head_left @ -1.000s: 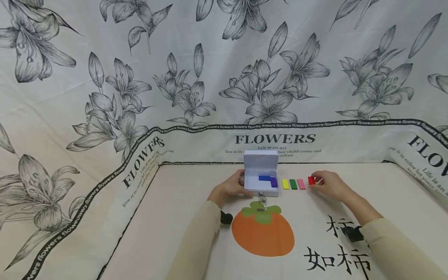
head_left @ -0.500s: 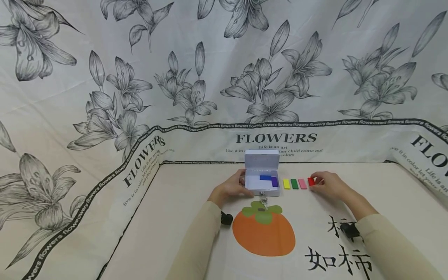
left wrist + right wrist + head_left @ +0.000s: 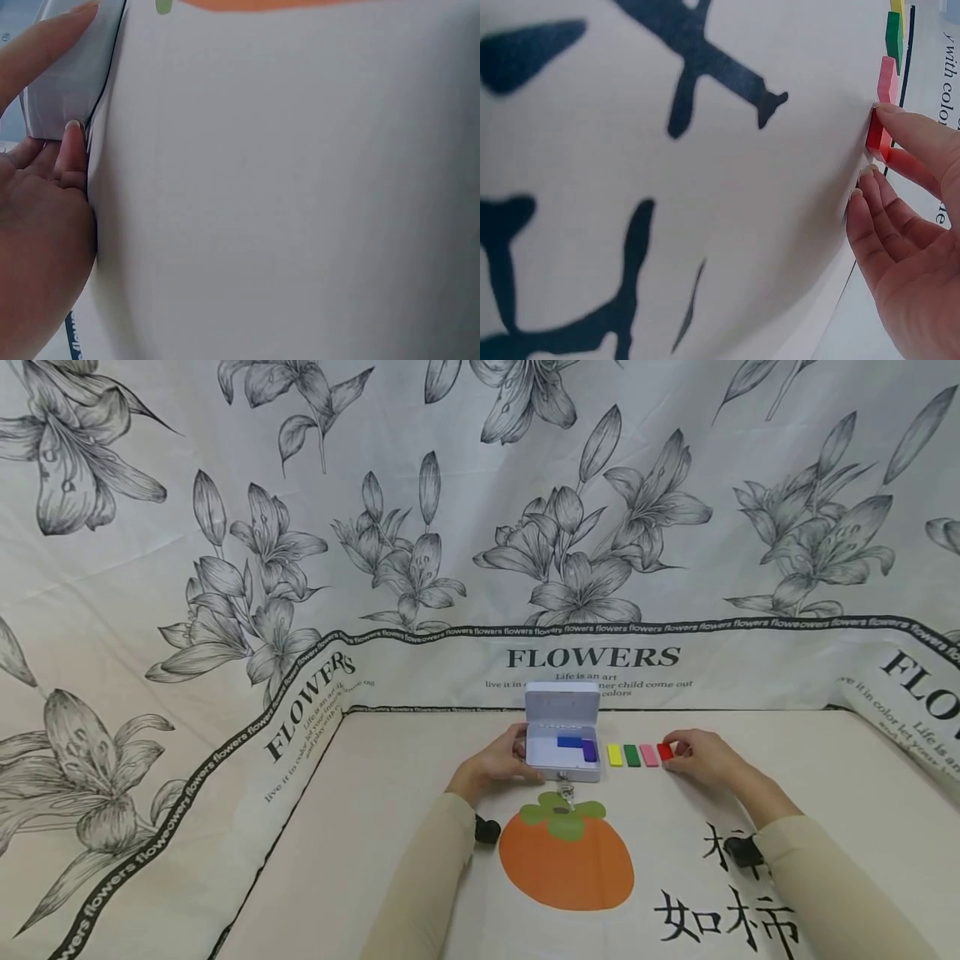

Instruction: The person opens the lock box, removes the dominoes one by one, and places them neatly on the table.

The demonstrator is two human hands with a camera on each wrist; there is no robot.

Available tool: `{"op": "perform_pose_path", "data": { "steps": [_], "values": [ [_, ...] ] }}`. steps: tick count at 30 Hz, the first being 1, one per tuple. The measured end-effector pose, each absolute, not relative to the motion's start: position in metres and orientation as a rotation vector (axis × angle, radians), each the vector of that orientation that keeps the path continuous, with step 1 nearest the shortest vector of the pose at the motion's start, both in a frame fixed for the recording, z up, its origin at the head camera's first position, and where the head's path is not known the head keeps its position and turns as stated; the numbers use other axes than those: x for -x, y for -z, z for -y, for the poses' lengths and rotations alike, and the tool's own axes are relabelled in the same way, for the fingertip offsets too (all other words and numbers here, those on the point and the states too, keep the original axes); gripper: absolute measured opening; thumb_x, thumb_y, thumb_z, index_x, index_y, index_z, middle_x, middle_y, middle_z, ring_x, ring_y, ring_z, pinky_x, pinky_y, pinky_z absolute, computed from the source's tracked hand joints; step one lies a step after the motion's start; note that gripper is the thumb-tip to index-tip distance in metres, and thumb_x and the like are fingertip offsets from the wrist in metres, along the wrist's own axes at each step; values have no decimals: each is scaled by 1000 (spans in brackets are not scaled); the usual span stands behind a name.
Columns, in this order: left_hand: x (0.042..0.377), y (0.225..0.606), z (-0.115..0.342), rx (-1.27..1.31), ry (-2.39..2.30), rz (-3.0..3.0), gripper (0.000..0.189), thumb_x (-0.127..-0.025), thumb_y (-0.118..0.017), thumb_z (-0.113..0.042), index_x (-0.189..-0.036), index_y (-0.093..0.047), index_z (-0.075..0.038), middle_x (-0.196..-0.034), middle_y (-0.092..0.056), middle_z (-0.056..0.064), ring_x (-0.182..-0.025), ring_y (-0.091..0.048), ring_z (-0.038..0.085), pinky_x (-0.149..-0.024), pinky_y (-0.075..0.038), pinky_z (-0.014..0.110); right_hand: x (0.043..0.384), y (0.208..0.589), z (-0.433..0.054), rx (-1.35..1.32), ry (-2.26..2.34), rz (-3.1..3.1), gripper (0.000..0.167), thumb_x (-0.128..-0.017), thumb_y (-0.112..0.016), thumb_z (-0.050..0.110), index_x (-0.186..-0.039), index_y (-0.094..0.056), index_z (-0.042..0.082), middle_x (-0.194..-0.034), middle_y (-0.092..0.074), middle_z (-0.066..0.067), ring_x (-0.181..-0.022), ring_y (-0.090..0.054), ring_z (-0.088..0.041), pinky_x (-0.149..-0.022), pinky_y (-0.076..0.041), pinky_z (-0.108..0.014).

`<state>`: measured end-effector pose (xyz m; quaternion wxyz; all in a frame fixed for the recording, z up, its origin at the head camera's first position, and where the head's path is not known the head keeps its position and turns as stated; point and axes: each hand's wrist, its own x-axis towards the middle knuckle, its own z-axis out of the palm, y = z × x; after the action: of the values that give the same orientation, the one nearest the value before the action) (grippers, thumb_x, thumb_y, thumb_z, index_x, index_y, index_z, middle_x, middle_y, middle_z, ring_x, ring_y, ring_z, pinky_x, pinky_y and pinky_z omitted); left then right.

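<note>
My left hand holds an open white hinged metal box by its left end. In the left wrist view the thumb lies along the box's front wall, with the other fingers at its end. Inside the box lie a blue block and a purple block. My right hand pinches a red block between thumb and index finger. The red block is at the right end of a row, beside a pink block, a green block and a yellow block.
A small metal clasp with a chain hangs from the box's front. The tablecloth bears a printed orange persimmon and black characters. Behind the box rises a flower-printed cloth backdrop.
My right hand has drawn the red block a little to the left, so its gap to the pink block has narrowed. The left hand has stayed on the box.
</note>
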<state>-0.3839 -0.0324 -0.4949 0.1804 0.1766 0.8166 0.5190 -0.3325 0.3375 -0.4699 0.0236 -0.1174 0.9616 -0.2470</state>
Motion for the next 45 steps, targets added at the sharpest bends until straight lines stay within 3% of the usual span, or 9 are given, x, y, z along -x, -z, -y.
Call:
{"op": "perform_pose_path", "data": {
  "steps": [10,20,33,45],
  "values": [
    [380,492,32,-502,-1473,-2309,105,-71,-90,1,-157,-31,-11,-109,-57,11,-98,-53,21,-94,-42,36,331,470,-336,316,742,-2955,44,-92,-73,14,-127,-61,-9,-95,-60,-15,-85,-52,-27,-73,-46,-39],
    [382,492,32,-497,-1498,-2281,103,-71,-90,3,-156,-33,-12,-107,-56,11,-96,-51,20,-85,-43,31,331,472,-337,299,757,-2961,45,-92,-72,14,-129,-60,-10,-97,-61,-17,-86,-53,-28,-74,-48,-40],
    [383,491,30,-510,-1498,-2286,103,-71,-89,4,-156,-32,-11,-108,-57,11,-97,-52,21,-89,-43,32,324,463,-342,304,803,-2932,61,-91,-74,15,-138,-49,-15,-105,-62,-22,-92,-57,-32,-81,-52,-46],
    [383,494,32,-510,-1506,-2259,102,-72,-89,4,-156,-32,-11,-104,-57,11,-93,-53,20,-87,-43,31,308,449,-347,341,749,-2933,65,-89,-79,19,-137,-51,-14,-108,-62,-23,-91,-56,-30,-77,-51,-41]
  ]
}}
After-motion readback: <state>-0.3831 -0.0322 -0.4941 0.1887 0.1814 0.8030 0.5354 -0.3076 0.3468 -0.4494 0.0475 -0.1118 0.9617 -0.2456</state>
